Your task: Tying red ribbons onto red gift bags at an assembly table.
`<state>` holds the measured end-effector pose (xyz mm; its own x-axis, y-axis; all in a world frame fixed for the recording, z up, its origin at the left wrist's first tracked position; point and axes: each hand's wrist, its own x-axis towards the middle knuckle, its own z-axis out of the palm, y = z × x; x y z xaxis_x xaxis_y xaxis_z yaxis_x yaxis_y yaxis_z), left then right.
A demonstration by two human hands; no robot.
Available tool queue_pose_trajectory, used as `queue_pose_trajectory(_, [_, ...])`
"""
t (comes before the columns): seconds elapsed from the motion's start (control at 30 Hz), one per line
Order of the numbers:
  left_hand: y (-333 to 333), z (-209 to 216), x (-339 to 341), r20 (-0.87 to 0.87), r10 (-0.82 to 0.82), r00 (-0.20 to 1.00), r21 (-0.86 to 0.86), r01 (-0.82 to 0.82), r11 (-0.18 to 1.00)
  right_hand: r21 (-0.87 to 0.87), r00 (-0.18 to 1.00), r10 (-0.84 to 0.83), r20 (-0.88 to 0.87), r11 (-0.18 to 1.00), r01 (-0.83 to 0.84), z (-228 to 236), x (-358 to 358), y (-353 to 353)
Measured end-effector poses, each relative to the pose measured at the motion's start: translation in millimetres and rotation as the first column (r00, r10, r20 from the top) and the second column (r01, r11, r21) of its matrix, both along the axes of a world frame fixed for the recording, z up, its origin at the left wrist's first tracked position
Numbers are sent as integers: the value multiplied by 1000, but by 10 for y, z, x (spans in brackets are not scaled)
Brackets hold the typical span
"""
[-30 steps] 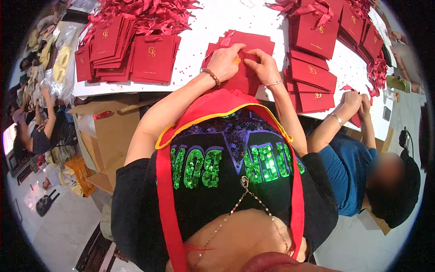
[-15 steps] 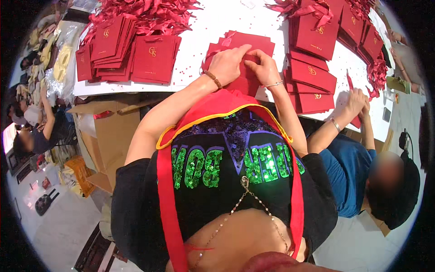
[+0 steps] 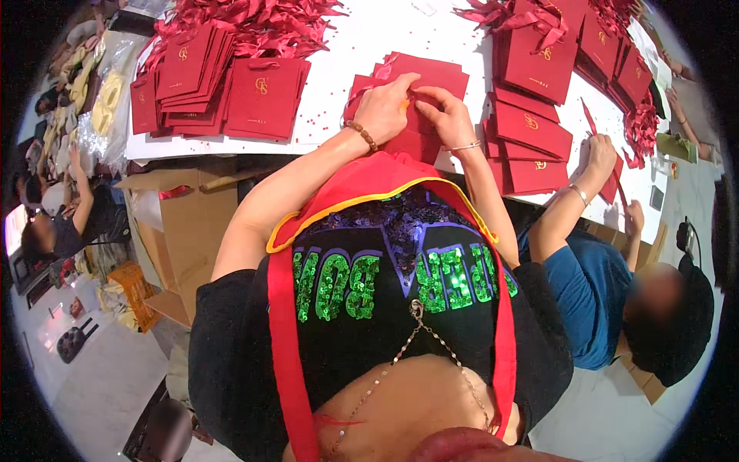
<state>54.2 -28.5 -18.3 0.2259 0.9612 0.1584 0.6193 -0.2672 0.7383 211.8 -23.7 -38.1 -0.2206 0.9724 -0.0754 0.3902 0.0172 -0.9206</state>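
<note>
My left hand [image 3: 379, 108] and my right hand [image 3: 448, 117] work close together over a few flat red paper gift bags [image 3: 443, 73] at the near edge of the table. The left hand's fingers are curled, its forefinger reaching across the bag. A small orange spot shows by its fingertips. Beside that hand lies a loop of red ribbon [image 3: 382, 71]. Bent toward each other, the right thumb and forefinger pinch at the bag. Whatever lies between the fingertips of either hand is too small or hidden to name.
Red gift bags with ribbon handles are stacked at left [image 3: 264, 100] and right [image 3: 531, 131] on the white table [image 3: 354, 35]. At right, a co-worker's hand [image 3: 602, 154] handles a red bag and ribbon. An open cardboard box [image 3: 192, 239] stands below the table at left.
My hands have barely moved; the left fingers shifted slightly. The co-worker's hands have drawn apart, one lowering to the right. A person's head has come into view at lower left.
</note>
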Motion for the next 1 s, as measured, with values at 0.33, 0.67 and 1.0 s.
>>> queue_pose_trajectory(0.33, [30,-144,-11,322,202,925,-462,-33,886,-23,997,16,-74,1000,-17,-12,-28,-21])
queue_pose_trajectory(0.67, [29,-135,-29,453,291,843,-565,19,825,-59,993,-81,86,994,87,89,-74,-56])
queue_pose_trajectory(1.0, [9,-114,9,475,392,788,-641,4,768,88,986,-58,158,995,45,115,-85,-78])
